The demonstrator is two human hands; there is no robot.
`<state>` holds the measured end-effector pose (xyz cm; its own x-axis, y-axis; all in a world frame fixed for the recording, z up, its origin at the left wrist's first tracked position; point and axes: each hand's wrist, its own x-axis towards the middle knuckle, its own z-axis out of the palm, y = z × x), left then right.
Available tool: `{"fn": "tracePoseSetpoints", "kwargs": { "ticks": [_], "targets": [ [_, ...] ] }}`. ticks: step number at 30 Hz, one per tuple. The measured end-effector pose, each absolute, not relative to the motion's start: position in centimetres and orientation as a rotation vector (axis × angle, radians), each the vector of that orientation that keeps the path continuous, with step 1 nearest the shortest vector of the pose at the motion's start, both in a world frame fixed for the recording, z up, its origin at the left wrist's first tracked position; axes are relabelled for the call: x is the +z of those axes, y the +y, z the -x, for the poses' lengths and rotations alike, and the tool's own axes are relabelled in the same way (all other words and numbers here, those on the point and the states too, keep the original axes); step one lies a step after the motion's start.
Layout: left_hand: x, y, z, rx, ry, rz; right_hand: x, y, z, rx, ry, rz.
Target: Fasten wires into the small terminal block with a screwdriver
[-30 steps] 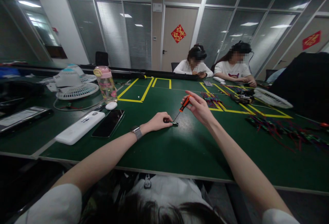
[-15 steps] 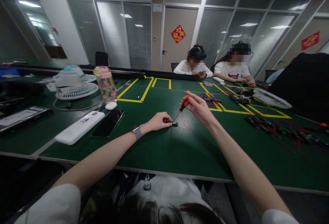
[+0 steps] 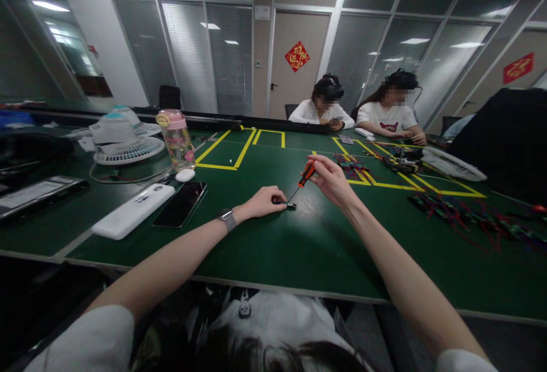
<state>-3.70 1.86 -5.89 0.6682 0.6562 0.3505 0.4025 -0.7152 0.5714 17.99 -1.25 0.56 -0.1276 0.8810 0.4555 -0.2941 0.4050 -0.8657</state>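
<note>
Screwdriver [image 3: 304,177], orange-handled and slim, sits pinched in the fingers of the right hand [image 3: 331,181], tilted so its dark shaft slants down and to the left. Its tip meets a small dark part [image 3: 291,205] lying on the green tabletop [image 3: 299,246]. The left hand [image 3: 261,202] rests on the surface right beside that part, fingers curled and closed on its near edge, a watch [image 3: 228,219] on the wrist behind it.

Left of the left hand lie a dark phone [image 3: 181,204], face up, and a long white box [image 3: 133,211] just beside it. Beyond those stand a pink-capped bottle [image 3: 175,139] and a white desk fan [image 3: 126,141] tipped flat. A small white oval object [image 3: 185,175] sits near the bottle's foot.

Yellow tape lines [image 3: 233,152] mark out rectangles on the tabletop past both hands. Well to the right of the right hand, a tangle of red and dark wires [image 3: 465,215] sprawls across the green.

At the far side two people [image 3: 354,110] sit at the same tabletop, each with headgear on. Behind them runs a wall of glass partitions with blinds, a pale door [image 3: 294,70] bearing a red diamond sign [image 3: 297,56], and bright ceiling panels overhead.
</note>
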Motion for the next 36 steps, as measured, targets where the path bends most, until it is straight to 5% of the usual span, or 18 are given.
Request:
{"fn": "tracePoseSetpoints", "kwargs": {
  "ticks": [36],
  "targets": [
    [-5.56, 1.53, 3.72, 0.733, 0.857, -2.418, 0.55, -1.46, -17.32, 1.151, -1.29, 0.539]
  ]
}}
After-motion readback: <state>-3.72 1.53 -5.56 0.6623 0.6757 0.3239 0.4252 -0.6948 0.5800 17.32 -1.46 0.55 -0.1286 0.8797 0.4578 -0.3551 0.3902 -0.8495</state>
